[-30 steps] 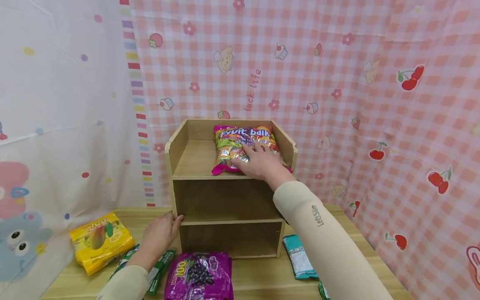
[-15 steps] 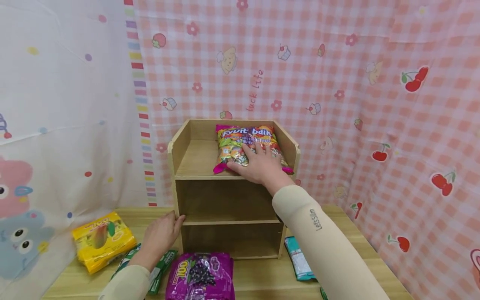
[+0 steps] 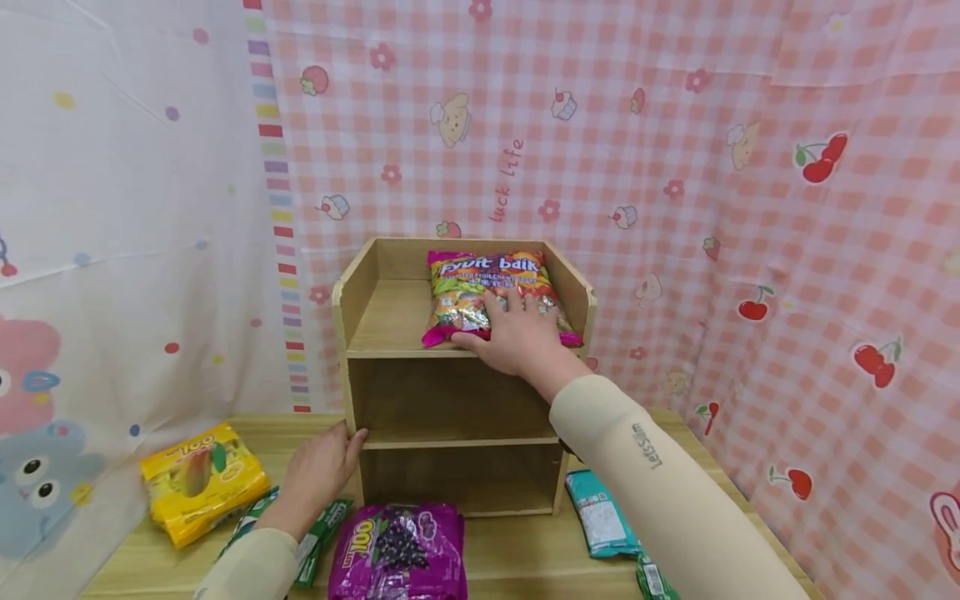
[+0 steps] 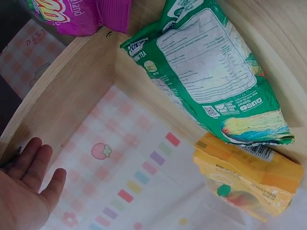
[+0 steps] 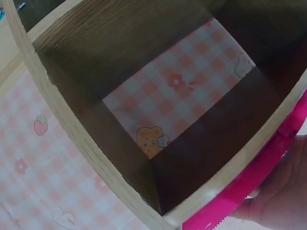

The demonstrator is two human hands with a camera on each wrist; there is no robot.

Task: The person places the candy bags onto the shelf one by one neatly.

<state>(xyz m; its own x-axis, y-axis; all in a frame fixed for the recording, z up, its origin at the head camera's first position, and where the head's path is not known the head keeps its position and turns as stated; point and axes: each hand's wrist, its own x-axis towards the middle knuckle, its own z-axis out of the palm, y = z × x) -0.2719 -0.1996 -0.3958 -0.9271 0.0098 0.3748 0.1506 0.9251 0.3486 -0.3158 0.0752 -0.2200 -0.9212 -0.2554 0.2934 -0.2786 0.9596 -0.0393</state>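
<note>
Candy bag lies right of centre on the top shelf of the wooden rack, under my right hand, its fingers spread; my left hand grips the rack's left edge. 1 purple pack lies near.

1. Place: staged-looking, booth-like; whether inside a home, shop or studio, I can't tell.
2. Pink gingham cloth, cartoon-printed, hangs ahead of me and on my right; white spotted cloth hangs on my left.
3. My wood-grain table carries a small shelf unit and bright sweet packets.
</note>
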